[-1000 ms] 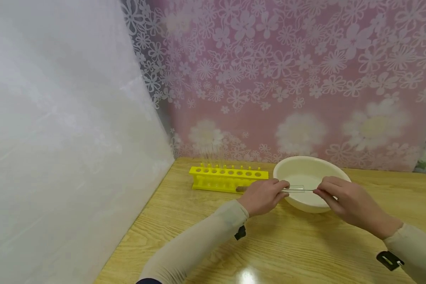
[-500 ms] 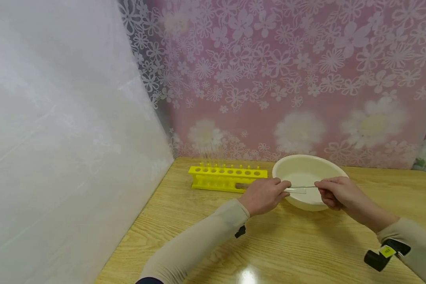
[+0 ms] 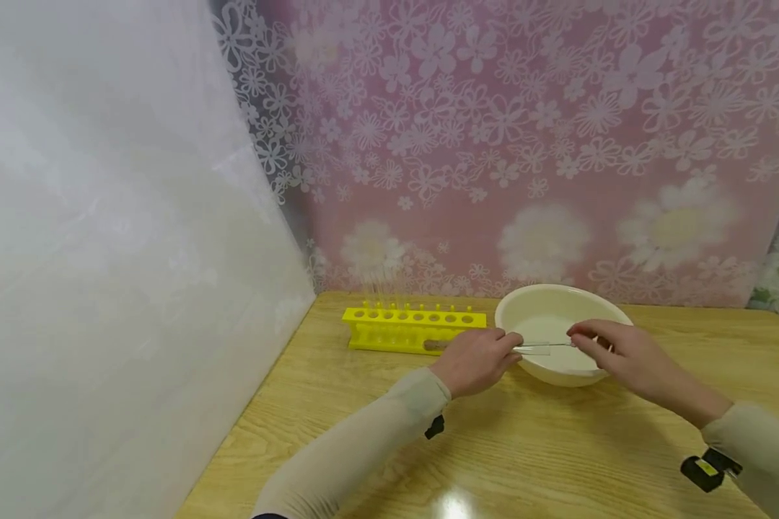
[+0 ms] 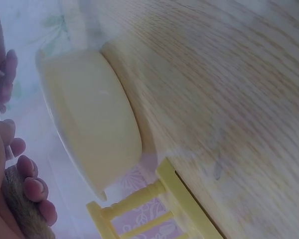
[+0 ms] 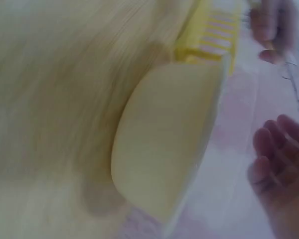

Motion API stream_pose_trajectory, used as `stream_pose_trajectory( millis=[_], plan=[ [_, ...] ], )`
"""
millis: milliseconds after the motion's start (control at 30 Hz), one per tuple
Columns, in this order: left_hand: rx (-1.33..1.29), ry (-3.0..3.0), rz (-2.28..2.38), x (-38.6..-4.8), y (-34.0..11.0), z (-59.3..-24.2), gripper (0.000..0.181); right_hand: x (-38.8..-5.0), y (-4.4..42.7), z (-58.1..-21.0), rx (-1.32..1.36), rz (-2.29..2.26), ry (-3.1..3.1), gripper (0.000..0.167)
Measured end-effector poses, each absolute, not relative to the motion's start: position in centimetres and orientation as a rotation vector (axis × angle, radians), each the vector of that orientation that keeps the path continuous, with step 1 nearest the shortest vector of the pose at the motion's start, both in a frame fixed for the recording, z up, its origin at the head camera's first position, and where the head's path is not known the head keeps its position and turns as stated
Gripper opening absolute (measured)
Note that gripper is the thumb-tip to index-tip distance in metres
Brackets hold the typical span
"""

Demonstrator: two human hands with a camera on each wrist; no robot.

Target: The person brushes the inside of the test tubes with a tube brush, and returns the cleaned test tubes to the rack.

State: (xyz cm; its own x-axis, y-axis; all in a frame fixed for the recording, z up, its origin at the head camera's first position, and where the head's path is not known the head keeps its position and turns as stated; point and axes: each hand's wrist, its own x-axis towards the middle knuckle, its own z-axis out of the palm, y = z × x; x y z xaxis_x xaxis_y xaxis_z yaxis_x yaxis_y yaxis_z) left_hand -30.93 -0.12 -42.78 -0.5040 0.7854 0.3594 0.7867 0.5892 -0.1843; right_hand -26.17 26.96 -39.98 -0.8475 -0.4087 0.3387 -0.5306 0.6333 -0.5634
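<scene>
My left hand (image 3: 472, 362) grips a clear glass test tube (image 3: 535, 349) held nearly level before the bowl. Brown bristles of a test tube brush (image 3: 433, 345) show left of the hand, apparently within the tube; in the left wrist view the bristles (image 4: 24, 206) lie along the palm. From the tube's right end runs the brush's thin wire handle (image 5: 293, 82). Around its looped tip, the thumb and fingers of my right hand (image 3: 630, 357) are spread, seemingly apart from the wire in the right wrist view.
A cream bowl (image 3: 545, 373) stands on the wooden table (image 3: 532, 447) just beyond and below the hands. To its left is a yellow test tube rack (image 3: 422, 316) with several glass tubes upright in its left holes. A flowered curtain hangs behind; white sheeting borders the left.
My right fingers were pinching the wire handle half a second ago and have now loosened around its end. The left hand keeps its grip on the tube and has shifted slightly left.
</scene>
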Motion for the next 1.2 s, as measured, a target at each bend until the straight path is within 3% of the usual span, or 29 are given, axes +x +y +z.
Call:
stream_pose_trajectory(
  millis=[100,267,333,467,633,833,1200],
  plan=[
    [-1.274,-2.416,0.028,-30.9,-0.1,-42.7,0.026,-26.4,26.4,-40.7,0.992,0.460,-2.358,0.020],
    [-1.274,-2.389,0.058,-31.1,0.2,-42.4,0.026,-27.1,26.0,-40.9,1.165,0.084,-2.065,0.057],
    [-1.274,-2.387,0.066,-31.3,0.2,-42.5,0.025,-27.0,26.1,-40.8,1.214,0.065,-2.096,0.053],
    [-1.324,-2.383,0.081,-31.6,-0.4,-43.1,0.026,-26.5,26.2,-40.9,1.284,0.161,-2.233,0.021],
    [-1.383,-2.314,0.067,-32.0,-1.3,-43.9,0.026,-26.2,26.2,-41.0,1.276,0.233,-2.274,0.032],
    [-1.385,-2.250,0.055,-32.7,-1.3,-43.4,0.024,-26.1,27.3,-40.4,1.213,0.407,-2.316,0.034],
    [-1.222,-2.426,0.062,-33.1,-4.7,-44.3,0.026,-25.8,33.1,-40.0,0.933,0.337,-2.546,0.018]
  ],
)
